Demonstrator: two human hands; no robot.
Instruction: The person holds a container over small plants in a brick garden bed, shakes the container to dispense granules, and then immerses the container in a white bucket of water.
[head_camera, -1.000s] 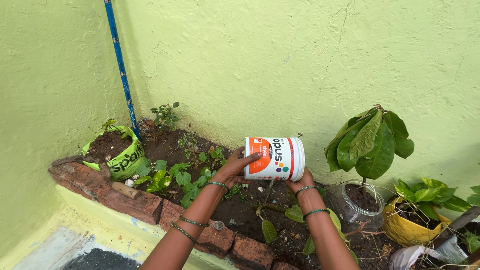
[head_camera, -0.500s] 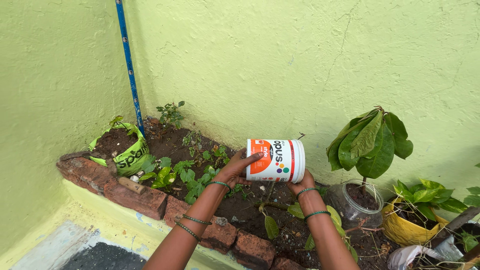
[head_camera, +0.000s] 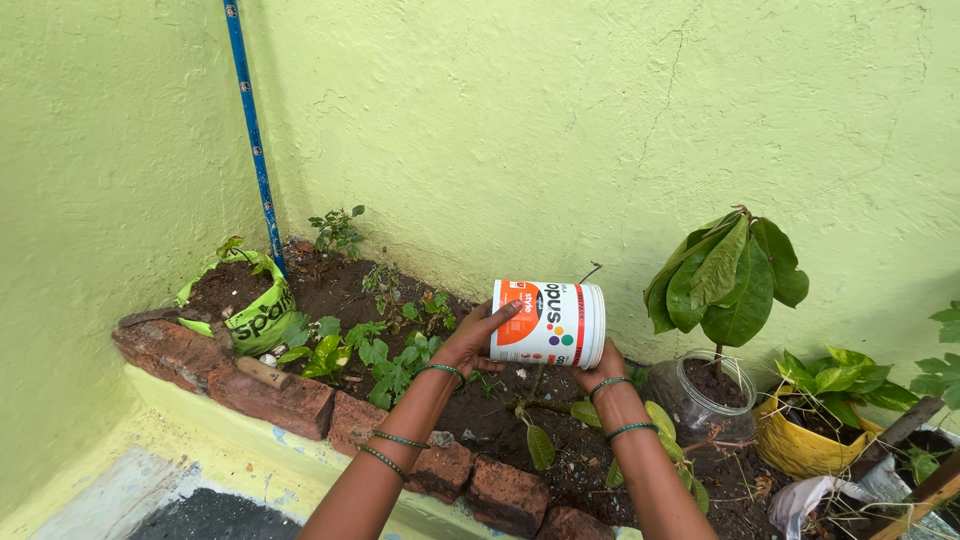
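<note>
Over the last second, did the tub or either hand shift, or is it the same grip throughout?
Little changed. The white and orange plastic tub stays on its side between the left hand and the right hand, sitting slightly lower over the soil bed, near the thin plant stem. Neither hand let go. The brick edging, glass jar plant and yellow pot are unmoved.

Counts, located relative to the white plastic bucket (head_camera: 548, 323):

- Buckets: one, lying on its side.
- Hands: two, the left hand (head_camera: 468, 338) on its base end, the right hand (head_camera: 600, 366) under its mouth end.
- Clear jars with a plant (head_camera: 700, 395): one, right of it.
- Yellow pots (head_camera: 800, 440): one, farther right.
- Green grow bags (head_camera: 245, 305): one, far left.
- Blue pipes (head_camera: 250, 130): one, upper left.
- Green bangles: two per forearm, four total.
</note>
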